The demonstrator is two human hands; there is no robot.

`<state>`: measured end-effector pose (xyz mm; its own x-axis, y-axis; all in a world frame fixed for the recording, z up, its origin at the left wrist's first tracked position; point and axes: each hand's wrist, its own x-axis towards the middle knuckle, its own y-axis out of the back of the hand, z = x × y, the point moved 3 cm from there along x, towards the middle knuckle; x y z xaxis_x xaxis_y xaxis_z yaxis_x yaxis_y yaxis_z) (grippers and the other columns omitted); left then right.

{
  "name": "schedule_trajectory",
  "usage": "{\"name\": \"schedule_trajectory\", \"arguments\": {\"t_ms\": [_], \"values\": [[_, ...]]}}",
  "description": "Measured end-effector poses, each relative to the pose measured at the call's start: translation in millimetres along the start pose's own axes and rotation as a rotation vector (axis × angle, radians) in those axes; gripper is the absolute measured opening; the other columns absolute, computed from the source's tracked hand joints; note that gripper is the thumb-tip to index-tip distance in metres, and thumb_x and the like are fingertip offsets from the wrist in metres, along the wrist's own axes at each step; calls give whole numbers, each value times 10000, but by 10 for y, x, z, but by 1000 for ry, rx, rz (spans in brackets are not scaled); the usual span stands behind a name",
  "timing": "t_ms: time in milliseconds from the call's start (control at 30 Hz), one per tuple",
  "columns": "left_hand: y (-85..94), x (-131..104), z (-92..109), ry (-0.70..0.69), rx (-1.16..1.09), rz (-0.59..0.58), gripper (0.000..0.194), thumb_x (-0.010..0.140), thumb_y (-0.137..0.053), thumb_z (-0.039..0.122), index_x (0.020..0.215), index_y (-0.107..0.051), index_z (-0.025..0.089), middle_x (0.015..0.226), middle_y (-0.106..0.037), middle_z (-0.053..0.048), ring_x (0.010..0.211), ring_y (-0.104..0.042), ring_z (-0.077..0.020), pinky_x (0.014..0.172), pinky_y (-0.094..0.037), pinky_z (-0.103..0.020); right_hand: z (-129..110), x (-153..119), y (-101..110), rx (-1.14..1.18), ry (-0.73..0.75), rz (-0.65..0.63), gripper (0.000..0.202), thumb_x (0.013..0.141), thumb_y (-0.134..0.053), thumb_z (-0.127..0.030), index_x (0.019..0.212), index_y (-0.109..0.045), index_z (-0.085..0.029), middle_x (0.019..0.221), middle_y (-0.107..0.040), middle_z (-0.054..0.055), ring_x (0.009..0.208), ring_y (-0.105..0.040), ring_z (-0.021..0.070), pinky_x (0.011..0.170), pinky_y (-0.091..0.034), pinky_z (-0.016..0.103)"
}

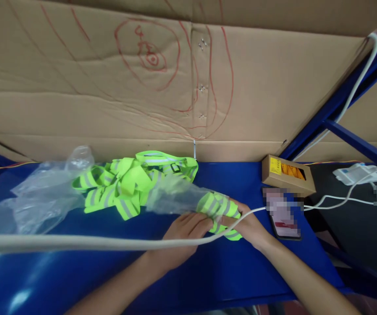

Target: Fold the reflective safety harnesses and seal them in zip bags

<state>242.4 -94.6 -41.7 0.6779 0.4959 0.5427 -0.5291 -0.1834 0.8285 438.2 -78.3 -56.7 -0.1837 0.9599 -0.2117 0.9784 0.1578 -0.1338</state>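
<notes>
A folded neon-yellow reflective strap (219,205) with grey stripes is gripped in my right hand (249,225), whose fingers wrap round its far side. From the left, my left hand (183,232) presses its curled fingers against the strap and the mouth of a clear plastic bag (173,197). The bag stretches left from the strap and seems to cover part of it. Beyond my left hand lies a loose heap of the same reflective straps (122,183), with a black buckle (175,168) showing. A white cable (109,244) crosses in front of both hands, close to the camera.
More clear plastic bags (50,192) lie left on the blue table (234,280). To the right are a phone (283,218) and an open cardboard box (287,175) with orange contents. A cardboard wall (257,87) with red drawings stands behind; a blue frame bar (362,142) rises at right.
</notes>
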Motion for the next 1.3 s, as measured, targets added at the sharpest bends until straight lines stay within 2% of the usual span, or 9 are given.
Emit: {"name": "schedule_trajectory", "arguments": {"t_ms": [100, 200, 333, 400, 533, 700, 933, 1133, 1300], "values": [[35, 6, 31, -24, -10, -17, 195, 959, -526, 85, 1078, -645, 183, 965, -707, -44, 890, -680, -184, 819, -535, -313, -14, -4, -4, -28, 21, -30, 478, 593, -934, -339, 1006, -749, -188, 894, -765, 14, 810, -698, 200, 774, -553, 306], [159, 17, -15, 50, -171, 128, 113, 945, -573, 114, 995, -646, 185, 885, -707, -34, 809, -661, -160, 773, -515, -286, -5, -17, 32, 20, -41, 9, 448, 650, -906, -402, 1013, -750, -190, 866, -763, 16, 743, -696, 183, 699, -550, 286], [111, -11, -223, 586, -672, 220, 232, 931, -649, 309, 761, -570, 173, 667, -592, 2, 593, -541, -109, 565, -429, -223, -9, -32, 90, 75, -55, 86, 484, 657, -896, -464, 1024, -748, -184, 895, -773, 37, 769, -708, 186, 725, -555, 286], [-6, -25, -261, 819, -1036, 275, 314, 842, -756, 458, 889, -620, 179, 817, -669, -32, 716, -627, -148, 616, -494, -237, -11, -35, 84, 62, -25, 75, 496, 662, -894, -464, 1042, -741, -184, 924, -775, 43, 805, -710, 194, 763, -554, 294], [-180, 54, -107, 903, -1599, 202, 764, 673, -904, 476, 1328, -571, 267, 1348, -648, -68, 1280, -593, -297, 1027, -522, -367, 27, -42, -2, -63, 66, -4, 483, 710, -864, -432, 1102, -714, -193, 960, -764, 45, 859, -705, 221, 778, -555, 319], [-203, 77, 39, 1003, -1604, 122, 584, 762, -859, 382, 1275, -629, 224, 1265, -703, -85, 1206, -646, -307, 1049, -522, -411, 77, -73, -46, -319, 268, 128, 568, 705, -869, -334, 1216, -644, -227, 1153, -723, 47, 1055, -663, 246, 922, -511, 337], [-260, 37, 87, 944, -1576, 94, 601, 779, -850, 370, 1309, -608, 225, 1284, -693, -101, 1220, -639, -310, 1108, -475, -443, 105, -98, -24, -371, 218, 181, 478, 686, -867, -347, 1104, -685, -203, 957, -736, 30, 870, -658, 218, 773, -524, 296], [-431, -13, 190, 1034, -1540, 178, 713, 695, -915, 343, 1307, -578, 201, 1309, -679, -119, 1226, -625, -323, 1085, -483, -455, 200, -47, -87, -324, 213, 287, 378, 723, -822, -377, 1008, -659, -189, 862, -706, 15, 773, -629, 188, 696, -510, 274], [-313, 18, 189, 1072, -1683, 85, 719, 680, -919, 388, 1293, -608, 177, 1274, -694, -128, 1230, -624, -341, 1093, -466, -478, 199, -62, -123, -324, 240, 250, 439, 684, -856, -334, 1034, -628, -199, 891, -690, 2, 786, -614, 176, 706, -500, 259]]}}
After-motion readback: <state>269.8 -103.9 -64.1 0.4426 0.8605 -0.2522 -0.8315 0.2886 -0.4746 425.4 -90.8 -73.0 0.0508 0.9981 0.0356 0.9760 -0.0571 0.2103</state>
